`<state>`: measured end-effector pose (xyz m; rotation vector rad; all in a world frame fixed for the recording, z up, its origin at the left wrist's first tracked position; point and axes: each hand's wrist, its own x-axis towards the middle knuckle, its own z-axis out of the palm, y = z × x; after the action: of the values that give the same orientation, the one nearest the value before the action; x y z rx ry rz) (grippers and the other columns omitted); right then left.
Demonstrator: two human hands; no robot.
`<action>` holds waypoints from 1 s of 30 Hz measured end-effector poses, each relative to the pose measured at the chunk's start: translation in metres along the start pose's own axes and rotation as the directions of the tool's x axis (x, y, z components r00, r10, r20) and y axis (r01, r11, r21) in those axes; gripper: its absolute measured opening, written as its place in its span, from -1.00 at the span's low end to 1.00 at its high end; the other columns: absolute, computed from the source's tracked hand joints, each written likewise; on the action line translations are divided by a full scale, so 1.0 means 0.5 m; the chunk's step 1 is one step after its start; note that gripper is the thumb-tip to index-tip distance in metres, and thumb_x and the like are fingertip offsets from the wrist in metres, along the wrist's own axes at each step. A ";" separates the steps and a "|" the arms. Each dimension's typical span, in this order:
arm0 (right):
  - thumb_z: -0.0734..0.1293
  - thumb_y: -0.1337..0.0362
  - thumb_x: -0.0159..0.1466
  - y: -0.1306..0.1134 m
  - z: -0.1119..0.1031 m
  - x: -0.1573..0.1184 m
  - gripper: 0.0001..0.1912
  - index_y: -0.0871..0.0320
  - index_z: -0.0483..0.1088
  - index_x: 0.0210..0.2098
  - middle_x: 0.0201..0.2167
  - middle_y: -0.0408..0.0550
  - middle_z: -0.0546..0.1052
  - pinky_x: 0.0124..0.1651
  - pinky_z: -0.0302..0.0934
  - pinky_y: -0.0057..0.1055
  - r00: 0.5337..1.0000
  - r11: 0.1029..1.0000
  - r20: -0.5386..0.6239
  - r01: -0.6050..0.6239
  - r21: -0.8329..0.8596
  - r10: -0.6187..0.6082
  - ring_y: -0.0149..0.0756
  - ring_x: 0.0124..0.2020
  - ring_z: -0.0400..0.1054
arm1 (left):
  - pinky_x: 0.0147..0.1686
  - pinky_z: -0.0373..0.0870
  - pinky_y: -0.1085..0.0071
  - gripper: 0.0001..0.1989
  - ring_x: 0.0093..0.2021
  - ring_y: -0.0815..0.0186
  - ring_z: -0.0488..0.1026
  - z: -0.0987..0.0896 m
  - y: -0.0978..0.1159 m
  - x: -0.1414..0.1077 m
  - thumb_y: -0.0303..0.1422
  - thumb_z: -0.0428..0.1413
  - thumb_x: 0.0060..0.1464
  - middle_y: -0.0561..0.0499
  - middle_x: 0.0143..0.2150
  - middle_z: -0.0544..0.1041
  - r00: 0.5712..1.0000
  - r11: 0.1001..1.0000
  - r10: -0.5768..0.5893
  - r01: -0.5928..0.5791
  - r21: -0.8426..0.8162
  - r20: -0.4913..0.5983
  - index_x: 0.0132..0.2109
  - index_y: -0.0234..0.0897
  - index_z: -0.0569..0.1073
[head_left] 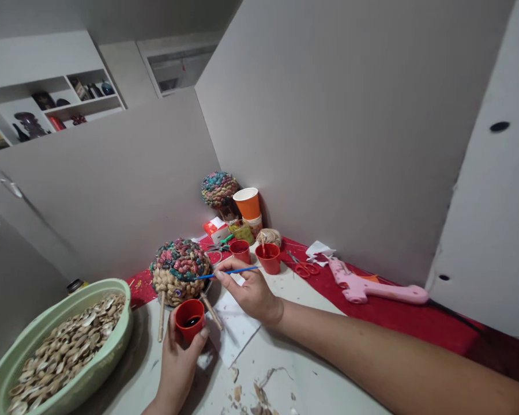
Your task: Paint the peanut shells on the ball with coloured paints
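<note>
My right hand [251, 294] pinches a thin blue paintbrush [231, 271], whose tip meets the side of a rounded craft piece [182, 268]. Shell-like pieces cover this dome; its upper part is red, teal and dark green, while the lower band is bare tan. Two wooden sticks [211, 312] extend from beneath it. Below the dome, my left hand [180, 360] is wrapped round a red cup [190, 320] with dark liquid inside. A white sheet of paper [237, 334] lies under my right hand.
A green basin [121, 323] of nutshell halves stands left. Behind are red cups [269, 259], orange paper cups [247, 203], a finished-looking coloured dome [219, 188] and twine [269, 236]. Scissors [305, 269] and a pink glue gun [372, 285] lie right. Shell scraps [259, 395] litter the front.
</note>
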<state>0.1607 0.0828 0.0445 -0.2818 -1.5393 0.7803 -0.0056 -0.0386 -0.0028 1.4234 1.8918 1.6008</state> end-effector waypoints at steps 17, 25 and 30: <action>0.27 0.27 0.30 0.029 -0.004 0.013 -0.83 0.15 0.44 -0.40 -0.46 -0.12 0.54 -0.27 0.33 -0.40 0.993 0.991 0.008 -0.120 0.052 0.120 -0.32 -0.38 0.44 | 0.00 0.47 0.24 -0.56 -0.02 0.11 0.53 -0.002 -0.004 0.009 -0.12 0.23 0.03 -0.07 -0.04 0.59 0.998 0.998 -0.016 0.013 0.059 0.061 0.01 -0.20 0.41; 0.29 0.25 0.29 0.022 0.009 0.002 -0.83 0.16 0.49 -0.35 -0.40 -0.09 0.58 -0.23 0.34 -0.41 0.989 0.987 0.049 -0.140 0.080 0.136 -0.33 -0.36 0.45 | 0.00 0.46 0.19 -0.46 -0.03 0.06 0.52 0.000 -0.013 0.014 -0.07 0.27 -0.05 -0.10 -0.04 0.58 0.999 0.996 -0.040 0.037 0.082 0.034 0.03 -0.22 0.40; 0.29 0.27 0.27 0.031 0.004 0.007 -0.85 0.16 0.48 -0.35 -0.42 -0.08 0.58 -0.25 0.34 -0.40 0.988 0.987 0.043 -0.150 0.062 0.147 -0.32 -0.36 0.45 | 0.03 0.44 0.18 -0.44 -0.01 0.06 0.50 -0.002 -0.013 0.014 -0.06 0.27 -0.05 -0.11 -0.03 0.57 0.998 0.995 -0.050 0.046 0.089 0.042 0.04 -0.23 0.39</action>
<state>0.1541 0.0960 0.0377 -0.3383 -1.5380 0.9555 -0.0128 -0.0330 -0.0054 1.4244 1.9778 1.4688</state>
